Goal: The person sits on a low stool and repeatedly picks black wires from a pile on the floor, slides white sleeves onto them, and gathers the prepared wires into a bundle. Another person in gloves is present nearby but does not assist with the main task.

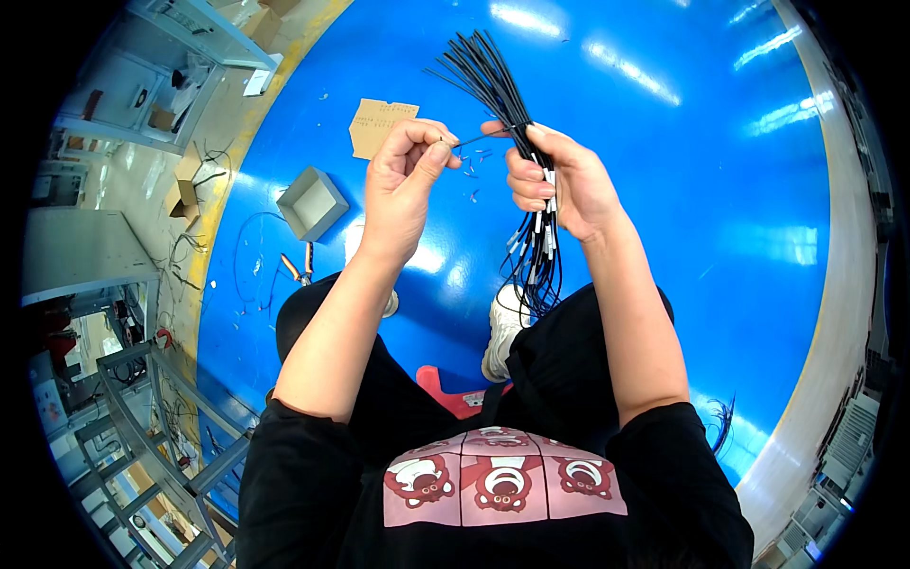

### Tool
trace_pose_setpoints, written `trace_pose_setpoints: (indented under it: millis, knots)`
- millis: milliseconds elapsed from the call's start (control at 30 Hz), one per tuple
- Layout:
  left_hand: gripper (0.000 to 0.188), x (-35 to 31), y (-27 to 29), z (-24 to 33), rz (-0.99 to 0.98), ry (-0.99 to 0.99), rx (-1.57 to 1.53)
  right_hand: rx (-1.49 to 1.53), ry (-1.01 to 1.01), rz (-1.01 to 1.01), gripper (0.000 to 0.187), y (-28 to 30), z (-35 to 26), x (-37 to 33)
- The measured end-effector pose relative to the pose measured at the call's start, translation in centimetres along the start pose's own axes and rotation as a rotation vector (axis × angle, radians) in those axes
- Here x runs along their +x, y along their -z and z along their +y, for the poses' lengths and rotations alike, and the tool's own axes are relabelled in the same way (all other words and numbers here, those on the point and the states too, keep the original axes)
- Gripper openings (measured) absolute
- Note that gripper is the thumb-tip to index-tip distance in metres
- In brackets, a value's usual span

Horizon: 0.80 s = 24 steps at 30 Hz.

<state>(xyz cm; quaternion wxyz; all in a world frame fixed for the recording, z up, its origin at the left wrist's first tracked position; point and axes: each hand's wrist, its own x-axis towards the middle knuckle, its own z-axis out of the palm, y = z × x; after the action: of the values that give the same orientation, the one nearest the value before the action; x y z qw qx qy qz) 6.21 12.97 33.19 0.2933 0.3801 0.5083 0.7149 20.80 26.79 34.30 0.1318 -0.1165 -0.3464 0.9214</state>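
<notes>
My right hand (569, 180) is wrapped round a bundle of black cables (493, 85), gripping it near the middle. The upper ends fan out toward the far left, and white label sleeves (540, 223) show on the strands hanging below the hand. To the left, my left hand (412, 171) is closed in a pinch on the end of one thin black cable (479, 139), which runs across from the bundle. Its very tip is hidden between thumb and fingers.
A piece of brown cardboard (374, 128) with handwriting lies on the blue floor beyond my left hand. Nearer are a grey open box (313, 204) and pliers with orange handles (294, 267). Small wire scraps (471, 171) are scattered between my hands. A metal frame (156, 427) stands at the left.
</notes>
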Motion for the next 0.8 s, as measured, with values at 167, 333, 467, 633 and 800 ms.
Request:
trace_pose_setpoints:
  millis: [167,333,467,633,800]
  knots:
    - [0.004,0.3,-1.3,0.2,0.013,0.056,-0.152,-0.343,0.016,0.174,0.026,-0.5,0.4,0.2]
    - [0.004,0.0,-3.3,0.7,-0.152,-0.046,-0.070,-1.089,0.287,0.391,0.023,0.1,3.9,1.3]
    - [0.003,-0.2,-3.7,0.7,-0.264,-0.159,0.137,-1.305,0.357,0.356,0.025,0.1,5.5,1.6]
    - [0.004,1.1,-2.1,1.3,-0.077,-0.087,-0.011,-1.227,0.191,0.334,0.027,-0.2,4.5,1.5]
    - [0.007,1.4,0.0,0.7,0.038,0.103,-0.035,-0.556,-0.074,0.151,0.030,-1.4,2.3,0.9]
